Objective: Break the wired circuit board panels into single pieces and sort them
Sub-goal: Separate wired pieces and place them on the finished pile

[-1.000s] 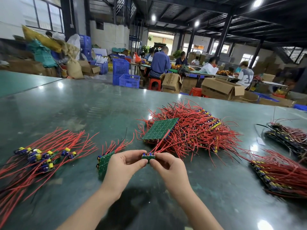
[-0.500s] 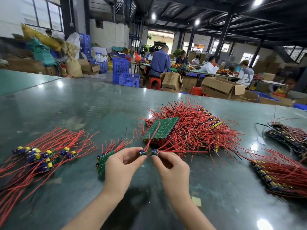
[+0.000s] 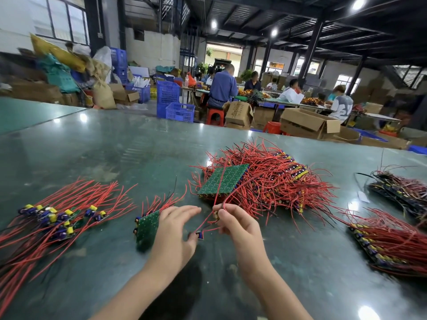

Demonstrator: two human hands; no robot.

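Both hands work low over the green counter (image 3: 97, 144). The right hand (image 3: 238, 225) has its fingers curled, pinching a single piece (image 3: 216, 214) at the fingertips; the piece is mostly hidden behind them, only a yellowish edge and its red wires showing. The left hand (image 3: 173, 232) has fingers spread and fairly straight, while its thumb touches a second small piece (image 3: 200, 235) (blue part, blurred); whether it truly grips it I cannot tell. Just left of that hand lies a green panel remnant (image 3: 147, 228), tilted, its near edge blurred. Sorted single pieces (image 3: 55, 218) lie at far left, their wires cut off by the frame edge. Beyond the hands sits the main heap (image 3: 272, 181) with a full panel (image 3: 223, 180) on top. More wired strips (image 3: 388, 241) lie at right, partly cropped.
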